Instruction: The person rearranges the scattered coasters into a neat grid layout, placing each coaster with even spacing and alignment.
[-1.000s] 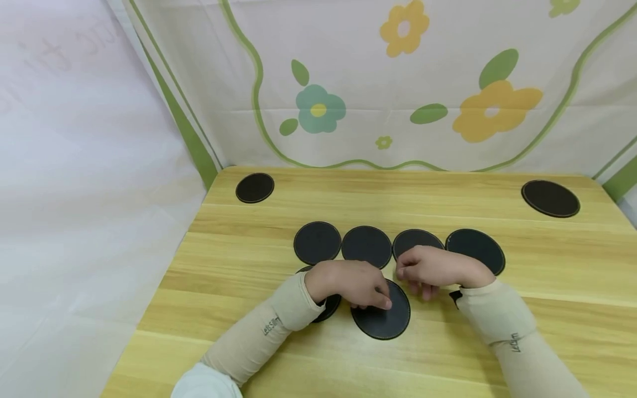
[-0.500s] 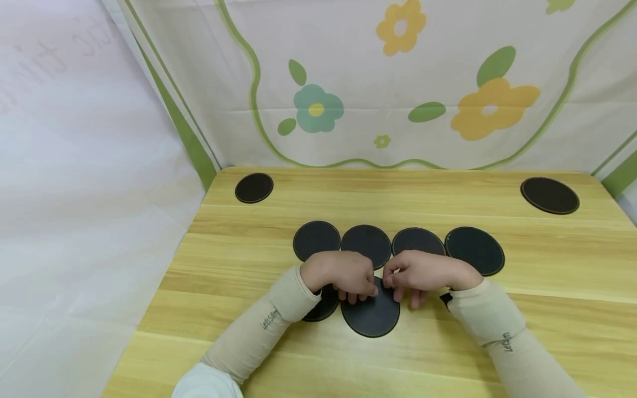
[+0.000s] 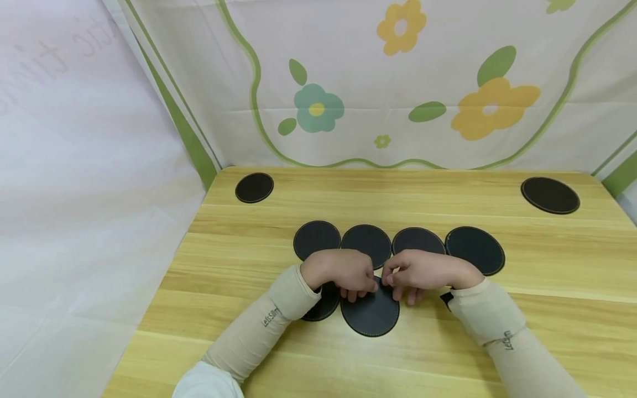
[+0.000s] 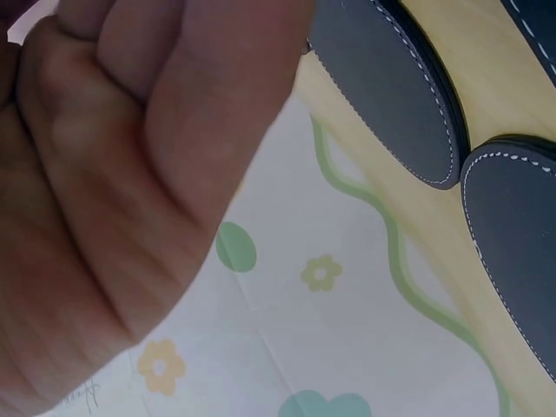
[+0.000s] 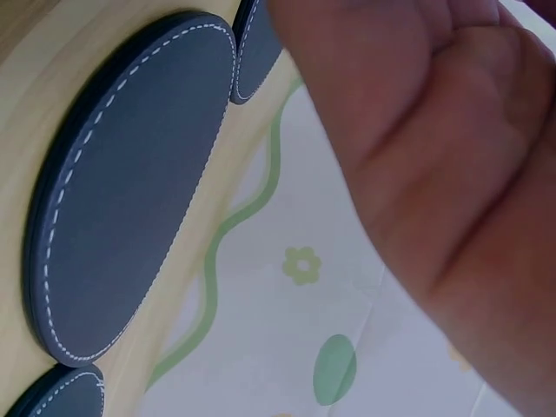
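A round black coaster [image 3: 370, 316] with a stitched edge lies flat on the wooden table, below both hands. My left hand [image 3: 343, 271] reaches down over its upper left part, thumb and fingertips at the coaster. The fingertips of my right hand [image 3: 423, 271] are at its upper right edge. Another coaster [image 3: 323, 307] sits beside it on the left, partly covered by my left hand and wrist. Behind the hands runs a row of coasters: far left [image 3: 317, 242], middle left [image 3: 366, 244], middle right [image 3: 419, 239] and far right [image 3: 475, 250]. Both wrist views show mostly palm.
One coaster [image 3: 254, 188] lies at the table's back left corner and another coaster [image 3: 550, 195] at the back right. A black edge [image 3: 447, 299] peeks out by the right cuff. A flower-printed white cloth [image 3: 368, 83] hangs behind the wooden table [image 3: 298, 359].
The near coaster has slid left, up to the coaster beside it. My left hand has shifted left and my right hand has moved left to the coaster's edge. In the last half second little has moved.
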Demonstrator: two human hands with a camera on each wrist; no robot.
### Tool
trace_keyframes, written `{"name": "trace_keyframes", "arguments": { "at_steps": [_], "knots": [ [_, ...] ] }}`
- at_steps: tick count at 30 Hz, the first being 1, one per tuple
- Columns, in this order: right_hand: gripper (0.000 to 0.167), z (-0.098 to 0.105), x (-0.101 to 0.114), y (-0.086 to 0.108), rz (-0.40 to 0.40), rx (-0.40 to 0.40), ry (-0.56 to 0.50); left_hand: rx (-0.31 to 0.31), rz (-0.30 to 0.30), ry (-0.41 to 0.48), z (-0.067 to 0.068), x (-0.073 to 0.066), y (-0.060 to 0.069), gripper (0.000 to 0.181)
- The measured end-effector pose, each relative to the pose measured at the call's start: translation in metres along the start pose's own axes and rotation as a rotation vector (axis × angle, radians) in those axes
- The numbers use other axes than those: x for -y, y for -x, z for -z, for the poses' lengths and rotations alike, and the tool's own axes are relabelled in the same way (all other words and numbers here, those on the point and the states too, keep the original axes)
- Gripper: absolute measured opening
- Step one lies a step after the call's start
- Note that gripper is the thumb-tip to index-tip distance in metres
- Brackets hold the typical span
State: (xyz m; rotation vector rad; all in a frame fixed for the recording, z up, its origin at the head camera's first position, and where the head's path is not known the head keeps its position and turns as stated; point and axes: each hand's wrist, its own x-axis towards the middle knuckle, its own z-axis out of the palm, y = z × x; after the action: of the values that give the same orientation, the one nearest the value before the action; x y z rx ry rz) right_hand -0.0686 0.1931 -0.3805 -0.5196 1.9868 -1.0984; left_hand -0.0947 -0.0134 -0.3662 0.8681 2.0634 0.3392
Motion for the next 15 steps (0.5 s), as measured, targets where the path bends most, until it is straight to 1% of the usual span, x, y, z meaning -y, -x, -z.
{"name": "trace_keyframes", "arguments": {
  "at_steps": [5, 15],
  "knots": [
    [0.020, 0.0015, -0.0004, -0.0002, 0.018, 0.006, -0.005, -0.017, 0.010, 0.015, 0.0000, -0.0007, 0.0009, 0.034],
    [0.018, 0.0027, 0.0008, 0.0005, 0.032, -0.005, 0.032, -0.026, 0.024, 0.016, -0.0006, 0.0000, 0.0003, 0.034]
  ]
}}
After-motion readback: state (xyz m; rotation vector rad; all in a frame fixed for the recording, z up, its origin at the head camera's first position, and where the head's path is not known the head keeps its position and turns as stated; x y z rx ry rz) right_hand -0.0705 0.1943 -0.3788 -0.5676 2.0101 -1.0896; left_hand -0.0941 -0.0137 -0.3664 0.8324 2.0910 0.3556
